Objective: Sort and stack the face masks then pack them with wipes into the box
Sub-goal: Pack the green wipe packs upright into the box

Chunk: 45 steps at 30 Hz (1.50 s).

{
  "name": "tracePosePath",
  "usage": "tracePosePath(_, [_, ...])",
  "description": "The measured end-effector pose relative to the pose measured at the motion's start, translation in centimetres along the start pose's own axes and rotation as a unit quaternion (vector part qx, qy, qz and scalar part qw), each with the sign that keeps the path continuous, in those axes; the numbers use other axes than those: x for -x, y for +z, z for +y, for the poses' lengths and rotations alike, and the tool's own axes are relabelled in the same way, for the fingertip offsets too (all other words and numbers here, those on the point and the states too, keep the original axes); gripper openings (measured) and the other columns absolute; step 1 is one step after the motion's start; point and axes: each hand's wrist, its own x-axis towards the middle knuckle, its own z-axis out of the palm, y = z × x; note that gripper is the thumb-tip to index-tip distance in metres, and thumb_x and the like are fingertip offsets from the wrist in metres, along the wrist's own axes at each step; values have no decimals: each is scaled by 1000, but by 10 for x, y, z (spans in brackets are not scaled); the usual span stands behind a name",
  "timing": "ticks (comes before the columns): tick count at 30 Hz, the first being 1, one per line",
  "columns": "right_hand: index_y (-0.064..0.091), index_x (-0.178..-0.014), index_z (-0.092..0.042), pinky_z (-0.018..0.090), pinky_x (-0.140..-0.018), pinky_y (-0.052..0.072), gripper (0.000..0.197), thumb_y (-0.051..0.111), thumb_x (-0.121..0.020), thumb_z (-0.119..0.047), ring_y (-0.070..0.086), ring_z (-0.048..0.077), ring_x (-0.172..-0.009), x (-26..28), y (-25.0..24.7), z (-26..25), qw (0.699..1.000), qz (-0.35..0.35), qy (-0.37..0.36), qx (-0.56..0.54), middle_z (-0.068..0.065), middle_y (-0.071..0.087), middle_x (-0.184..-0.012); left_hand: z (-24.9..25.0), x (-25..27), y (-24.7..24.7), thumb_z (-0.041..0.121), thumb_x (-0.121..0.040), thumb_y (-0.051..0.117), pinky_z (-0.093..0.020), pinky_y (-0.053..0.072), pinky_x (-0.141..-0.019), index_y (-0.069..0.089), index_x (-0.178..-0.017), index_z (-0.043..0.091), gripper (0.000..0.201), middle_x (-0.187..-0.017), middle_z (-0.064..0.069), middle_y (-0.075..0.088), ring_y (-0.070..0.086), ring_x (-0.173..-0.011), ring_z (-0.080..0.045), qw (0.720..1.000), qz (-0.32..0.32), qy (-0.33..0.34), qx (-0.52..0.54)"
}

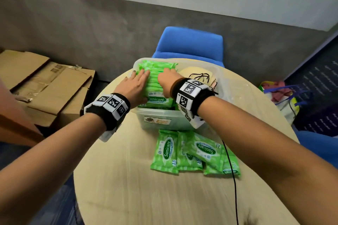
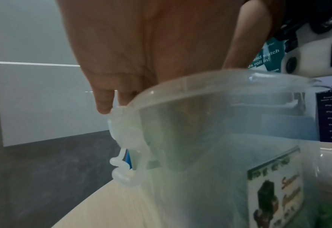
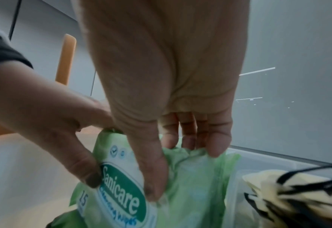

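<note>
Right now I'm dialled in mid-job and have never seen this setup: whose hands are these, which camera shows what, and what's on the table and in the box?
There is no machine here: a person works bare-handed, with tagged bands carrying a camera on each wrist. The big picture comes from a head camera looking down; the other two look along each hand. On the round table stands a clear plastic box. Inside it, a row of green wipe packs fills the left part, and cream face masks with black straps lie in the right part. The left hand rests fingers straight on the row. The right hand pinches the pack tops between thumb and fingers. More loose wipe packs lie on the table in front of the box.
</note>
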Motion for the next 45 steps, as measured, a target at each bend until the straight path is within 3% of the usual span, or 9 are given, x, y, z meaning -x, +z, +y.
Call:
tracePosePath(3, [51, -127, -2, 47, -104, 40, 41, 59, -88, -9, 41, 38, -127, -6, -2, -8, 999, -25, -8, 34, 17, 46, -133, 4, -3, 6, 37, -88, 65, -53, 22, -116, 0, -154, 10, 97, -163, -10, -2, 4, -148, -36, 998, -37, -30, -36])
tracePosePath(9, [63, -113, -6, 31, -85, 45, 42, 76, -77, -22, 58, 27, -108, 31, -31, 13, 995, 35, -6, -98, 11, 62, -117, -1, -2, 4, 38, -78, 74, -52, 23, -116, 14, -153, 12, 99, -159, -10, 15, 11, -146, -38, 998, -12, -41, 50])
tracePosePath(15, [65, -84, -17, 21, -65, 42, 8, 69, -80, -21, 50, 5, -66, 148, -12, 76, 903, 217, 12, -371, -3, 57, -81, 10, 38, -3, 19, -83, 74, -26, 17, -115, 31, -148, 6, 80, -156, -17, 20, 24, -144, -26, 943, 143, -65, 295])
tracePosePath(20, [68, -79, -13, 22, -68, 45, 6, 68, -83, -17, 62, 11, -72, 192, 100, 105, 905, 40, 88, -414, 2, 68, -77, 53, 118, 32, 3, -82, 67, -36, 47, -80, 60, -97, 10, 17, -100, -9, 59, 55, -90, -21, 866, 334, -132, 348])
tracePosePath(23, [64, -105, -10, 29, -83, 47, 24, 63, -87, -25, 60, 22, -100, 183, 160, 94, 933, -20, 157, -323, 9, 65, -106, 93, 154, 87, 7, -80, 65, -28, 39, -67, 57, -82, 16, 12, -83, -1, 62, 61, -76, -22, 889, 175, -214, 365])
tracePosePath(27, [40, -136, -12, 37, -101, 39, 62, 63, -84, -37, 43, 29, -123, 166, 197, 73, 944, -5, 164, -288, 13, 49, -134, 116, 153, 155, 30, -82, 72, -35, 45, -86, 57, -115, 5, 44, -114, -13, 60, 59, -103, -32, 897, -3, -284, 340])
tracePosePath(31, [31, -141, -21, 44, -102, 37, 73, 66, -81, -40, 37, 29, -129, 163, 210, 64, 932, 16, 207, -298, 10, 47, -138, 128, 137, 172, 51, -71, 78, -40, 44, -89, 49, -117, -1, 75, -113, -18, 58, 56, -106, -38, 876, -25, -349, 331])
tracePosePath(38, [38, -135, -17, 45, -102, 31, 64, 63, -84, -44, 32, 28, -129, 171, 217, 50, 946, 40, 241, -214, 8, 40, -139, 139, 141, 185, 52, -68, 80, -38, 45, -75, 52, -96, 2, 64, -99, -17, 62, 59, -93, -36, 844, -48, -387, 369])
tracePosePath(45, [45, -118, -18, 42, -96, 34, 52, 72, -78, -34, 49, 26, -115, 176, 206, 49, 930, 91, 251, -251, 6, 50, -123, 148, 181, 166, 3, -84, 70, -42, 58, -69, 37, -105, 6, 40, -92, -17, 66, 67, -85, -37, 712, 67, -343, 609])
